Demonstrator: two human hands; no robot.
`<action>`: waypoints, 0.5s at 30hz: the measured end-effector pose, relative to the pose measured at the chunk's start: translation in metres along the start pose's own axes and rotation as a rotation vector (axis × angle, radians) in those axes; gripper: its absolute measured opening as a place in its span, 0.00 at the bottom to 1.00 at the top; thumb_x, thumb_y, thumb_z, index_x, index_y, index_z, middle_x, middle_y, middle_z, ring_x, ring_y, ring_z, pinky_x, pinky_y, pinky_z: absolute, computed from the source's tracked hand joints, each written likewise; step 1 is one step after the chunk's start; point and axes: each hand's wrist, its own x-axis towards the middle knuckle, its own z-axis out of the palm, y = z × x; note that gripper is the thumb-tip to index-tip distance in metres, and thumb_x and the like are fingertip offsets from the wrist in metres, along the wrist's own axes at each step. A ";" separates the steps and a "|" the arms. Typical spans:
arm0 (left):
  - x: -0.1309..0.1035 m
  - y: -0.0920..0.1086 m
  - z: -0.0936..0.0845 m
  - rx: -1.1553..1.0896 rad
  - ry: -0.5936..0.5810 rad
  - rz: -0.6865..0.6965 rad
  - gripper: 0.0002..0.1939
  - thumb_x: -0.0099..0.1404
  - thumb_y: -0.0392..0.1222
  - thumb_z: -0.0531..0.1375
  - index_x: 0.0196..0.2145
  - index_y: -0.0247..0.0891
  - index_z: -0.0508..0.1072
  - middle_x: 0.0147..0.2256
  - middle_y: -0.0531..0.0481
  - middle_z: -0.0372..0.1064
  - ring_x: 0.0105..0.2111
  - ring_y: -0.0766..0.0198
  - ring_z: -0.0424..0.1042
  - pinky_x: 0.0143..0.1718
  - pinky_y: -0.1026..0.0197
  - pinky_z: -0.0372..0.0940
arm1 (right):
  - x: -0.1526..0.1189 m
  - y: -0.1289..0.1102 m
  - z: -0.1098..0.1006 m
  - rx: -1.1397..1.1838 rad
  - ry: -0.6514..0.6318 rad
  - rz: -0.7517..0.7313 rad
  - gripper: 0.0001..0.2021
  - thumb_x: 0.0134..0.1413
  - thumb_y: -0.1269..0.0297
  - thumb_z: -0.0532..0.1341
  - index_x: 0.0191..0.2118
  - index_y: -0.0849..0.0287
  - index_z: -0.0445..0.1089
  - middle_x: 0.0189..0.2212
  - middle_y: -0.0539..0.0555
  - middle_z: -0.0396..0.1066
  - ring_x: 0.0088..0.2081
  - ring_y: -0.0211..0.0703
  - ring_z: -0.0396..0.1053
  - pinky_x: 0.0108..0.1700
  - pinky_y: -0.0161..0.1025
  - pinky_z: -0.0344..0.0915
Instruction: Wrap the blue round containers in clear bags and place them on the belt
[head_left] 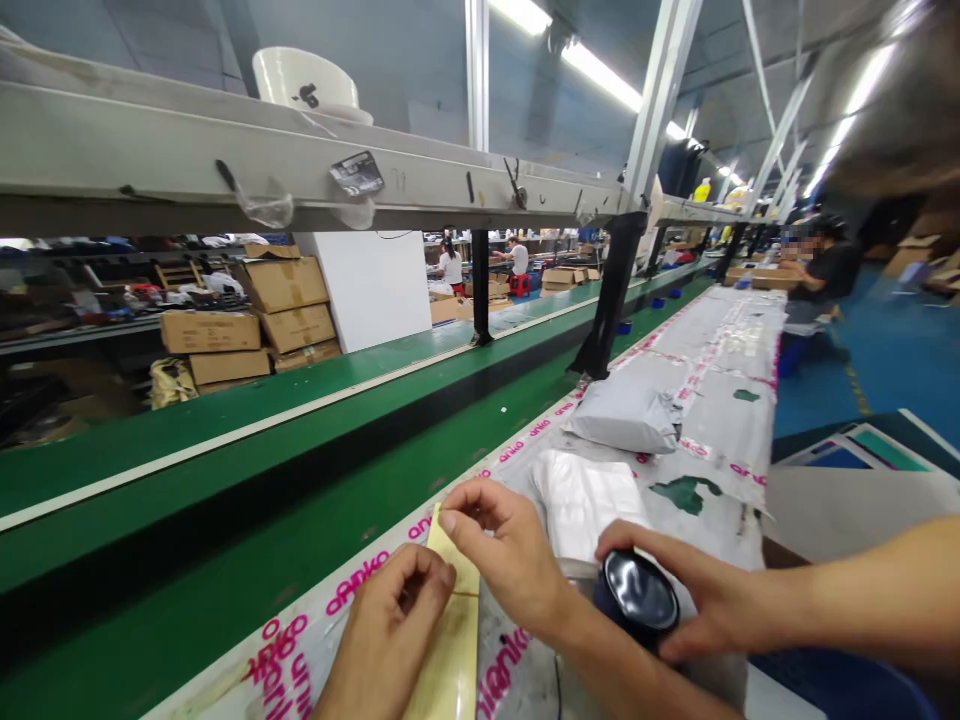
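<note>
A long yellow paper strip (456, 650) with a crosswise line lies on the plastic-covered bench in front of me. My right hand (510, 550) pinches its far corner between thumb and forefinger. Lower down, my left hand (394, 625) is closed, its thumb and fingertips pressed together at the strip's left edge. Just right of my right forearm, another person's hand (697, 590) holds a glossy black round object (639, 592), whose kind I cannot tell. Beyond it sits a folded stack of white, soft-looking material (592, 500).
A grey plastic mailer bag (626, 415) lies farther along the bench. A green conveyor belt (360, 480) runs along the left, under a metal shelf (420, 180) on black posts. Cardboard boxes (225, 335) are piled beyond it. A person (829, 260) sits at the far right.
</note>
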 end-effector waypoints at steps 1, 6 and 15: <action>0.001 0.001 0.001 -0.010 0.000 0.000 0.21 0.65 0.62 0.58 0.29 0.41 0.69 0.29 0.52 0.67 0.33 0.59 0.64 0.34 0.62 0.59 | -0.003 -0.002 0.001 -0.004 0.008 -0.014 0.04 0.54 0.64 0.63 0.33 0.58 0.74 0.28 0.49 0.72 0.29 0.39 0.66 0.32 0.34 0.63; 0.003 0.002 -0.001 -0.165 0.025 0.019 0.15 0.56 0.54 0.66 0.34 0.42 0.72 0.36 0.50 0.74 0.38 0.53 0.70 0.45 0.58 0.66 | -0.015 -0.012 0.020 -0.061 0.071 -0.107 0.04 0.50 0.69 0.62 0.31 0.57 0.75 0.27 0.49 0.73 0.29 0.39 0.70 0.33 0.34 0.66; 0.011 -0.021 0.001 -0.002 -0.043 0.004 0.13 0.56 0.53 0.63 0.31 0.41 0.73 0.28 0.52 0.71 0.30 0.56 0.70 0.32 0.60 0.65 | -0.110 -0.069 -0.072 -0.596 0.037 -0.515 0.17 0.63 0.71 0.56 0.47 0.43 0.77 0.28 0.47 0.78 0.29 0.43 0.77 0.25 0.37 0.72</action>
